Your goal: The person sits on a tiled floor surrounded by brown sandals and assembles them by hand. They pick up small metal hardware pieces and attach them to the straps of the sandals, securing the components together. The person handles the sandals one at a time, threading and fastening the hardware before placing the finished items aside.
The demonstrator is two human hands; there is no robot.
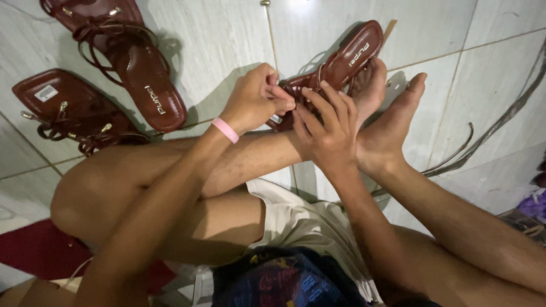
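Observation:
A dark red strappy sandal (350,54) lies tilted on the tiled floor above my crossed legs, resting against my bare foot (372,85). My left hand (253,102), with a pink band (226,130) on its wrist, pinches the sandal's straps at its lower end. My right hand (324,128) holds the same end of the sandal, fingers spread over the straps. My other bare foot (395,122) lies just right of the hands.
Two more dark red sandals lie at the upper left: one sole-side up (128,59), one with tangled straps (68,111). Loose cords (489,133) trail over the white tiles at right. A red mat (34,250) is at lower left.

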